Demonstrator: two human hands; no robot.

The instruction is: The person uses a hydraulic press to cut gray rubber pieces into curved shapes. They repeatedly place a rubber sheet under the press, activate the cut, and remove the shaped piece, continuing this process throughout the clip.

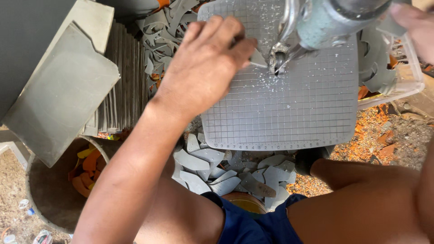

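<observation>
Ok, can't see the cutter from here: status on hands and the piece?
Left hand pressing small grey piece onto gridded table at the blade. Right hand at the machine, grip unclear. Fingers close to blade.

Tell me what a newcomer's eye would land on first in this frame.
First, the left hand at centre, pressing a small grey piece against the cutting head of a grey-green power tool over a gridded grey mat. The right hand grips the tool at top right. Next, grey offcuts heaped below the mat and a stack of grey sheets at left.
</observation>
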